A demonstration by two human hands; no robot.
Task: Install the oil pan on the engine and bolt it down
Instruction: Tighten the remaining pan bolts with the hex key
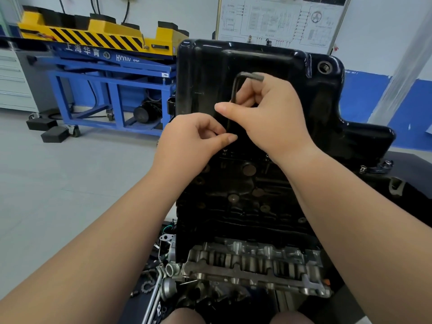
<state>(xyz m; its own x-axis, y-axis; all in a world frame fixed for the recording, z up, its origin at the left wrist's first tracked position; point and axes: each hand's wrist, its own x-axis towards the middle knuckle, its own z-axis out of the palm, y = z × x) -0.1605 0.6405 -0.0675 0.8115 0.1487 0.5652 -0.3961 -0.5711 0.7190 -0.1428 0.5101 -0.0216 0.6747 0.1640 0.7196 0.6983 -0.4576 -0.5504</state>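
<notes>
Oil pan (292,94): one, glossy black and deep-bellied. It sits on the upturned engine (245,195) right in front of you, with a threaded drain hole (325,66) near its far right corner. Your right hand (268,118) grips the long shaft of a single L-shaped hex key (251,76), whose short arm points right above your knuckles. Your left hand (191,141) pinches the shaft's lower end between thumb and forefinger, down at the pan's near flange. Two silvery fasteners (387,164) show at the right flange. The engine's bare metal end faces you. To your left is grey floor (58,183) with two black blocks (55,134) lying on it, beside one blue lift table (112,73) topped in yellow and black stripes. One wiring-diagram board (275,19) stands against the white and blue wall.
</notes>
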